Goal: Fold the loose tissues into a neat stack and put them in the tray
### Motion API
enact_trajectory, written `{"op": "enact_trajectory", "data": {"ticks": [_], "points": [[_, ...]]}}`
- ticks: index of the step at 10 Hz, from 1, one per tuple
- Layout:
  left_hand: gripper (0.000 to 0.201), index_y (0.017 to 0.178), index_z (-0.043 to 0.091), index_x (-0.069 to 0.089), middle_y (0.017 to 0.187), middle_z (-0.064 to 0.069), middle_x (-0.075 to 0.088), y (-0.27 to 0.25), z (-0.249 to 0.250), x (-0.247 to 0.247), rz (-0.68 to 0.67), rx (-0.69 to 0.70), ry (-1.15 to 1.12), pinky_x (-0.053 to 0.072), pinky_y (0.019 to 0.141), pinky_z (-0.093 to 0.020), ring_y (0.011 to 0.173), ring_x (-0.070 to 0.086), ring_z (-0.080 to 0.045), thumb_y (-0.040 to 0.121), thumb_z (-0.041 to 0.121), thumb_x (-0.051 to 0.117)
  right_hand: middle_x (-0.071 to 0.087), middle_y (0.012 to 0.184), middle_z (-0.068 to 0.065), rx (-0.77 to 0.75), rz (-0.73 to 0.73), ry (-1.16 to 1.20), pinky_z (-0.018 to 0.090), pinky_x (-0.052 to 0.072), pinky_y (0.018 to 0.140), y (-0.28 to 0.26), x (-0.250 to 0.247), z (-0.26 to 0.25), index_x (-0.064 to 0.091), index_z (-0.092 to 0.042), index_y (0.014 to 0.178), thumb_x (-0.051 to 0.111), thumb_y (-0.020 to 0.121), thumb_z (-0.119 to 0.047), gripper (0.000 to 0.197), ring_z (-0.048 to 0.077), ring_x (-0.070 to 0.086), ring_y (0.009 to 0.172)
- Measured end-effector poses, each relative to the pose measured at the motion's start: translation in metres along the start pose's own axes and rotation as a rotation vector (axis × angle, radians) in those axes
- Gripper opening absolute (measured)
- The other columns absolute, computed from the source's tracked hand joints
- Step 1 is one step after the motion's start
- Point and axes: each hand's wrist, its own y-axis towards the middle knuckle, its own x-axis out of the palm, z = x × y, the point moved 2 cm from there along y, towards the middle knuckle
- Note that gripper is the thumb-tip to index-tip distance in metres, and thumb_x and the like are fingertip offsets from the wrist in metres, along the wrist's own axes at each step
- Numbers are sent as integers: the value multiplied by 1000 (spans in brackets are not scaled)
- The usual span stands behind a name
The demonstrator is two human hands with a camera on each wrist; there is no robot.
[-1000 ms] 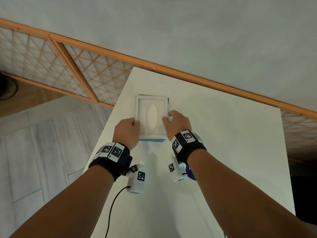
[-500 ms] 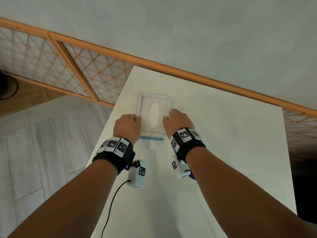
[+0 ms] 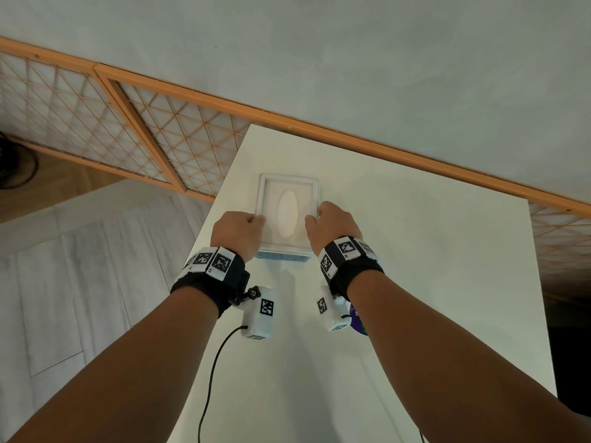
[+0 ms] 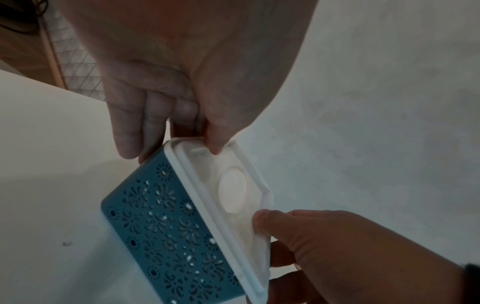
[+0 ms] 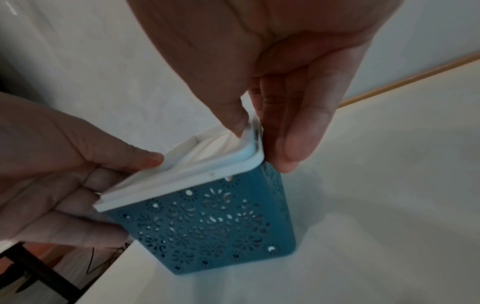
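A blue perforated tray stands on the white table with a white lid on top. White tissue shows through the lid's oval opening. My left hand grips the lid's left edge, thumb on top and fingers down the side of the tray. My right hand grips the right edge the same way, its thumb on the lid and its fingers against the blue wall. No loose tissue lies in view.
The tray sits near the left edge of the table, with grey floor below. A black cable hangs from my left wrist. A small purple and green object lies under my right wrist. Bare tabletop spreads to the right.
A dark strip of the tray's rim showed behind the lid's far edge a second ago and is now covered. Both hands have kept their hold on the lid's sides.
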Motion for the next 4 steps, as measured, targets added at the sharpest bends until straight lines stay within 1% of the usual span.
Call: {"op": "enact_trajectory", "data": {"ticks": [1, 2, 3, 4], "points": [[41, 67, 12, 51, 61, -4, 42, -1, 2, -1, -3, 3, 4, 31, 52, -28, 54, 42, -20, 103, 33, 53, 58, 92, 0, 4, 6, 53, 32, 43, 71, -1, -1, 2, 57, -15, 111, 50, 104, -37, 23, 23, 55, 80], [49, 61, 15, 37, 58, -1, 35, -3, 2, -2, -18, 23, -15, 26, 52, -29, 54, 36, -21, 104, 33, 53, 61, 99, 1, 5, -9, 90, 32, 44, 74, -2, -4, 4, 60, -15, 116, 52, 103, -43, 32, 22, 54, 83], [55, 60, 16, 32, 59, -2, 33, -4, 2, -8, -17, 39, -32, 27, 55, -32, 55, 33, -21, 106, 41, 48, 63, 108, 5, 32, -32, 123, 34, 44, 76, -9, -11, 4, 59, -11, 129, 47, 102, -53, 50, 24, 53, 87], [53, 64, 12, 41, 67, -11, 50, -4, -14, -19, 23, 79, -24, 37, 62, -37, 64, 45, -28, 108, 42, 39, 66, 123, 8, 65, -7, 133, 34, 44, 76, -21, -17, 15, 57, -12, 133, 42, 102, -59, 58, 24, 54, 89]]}}
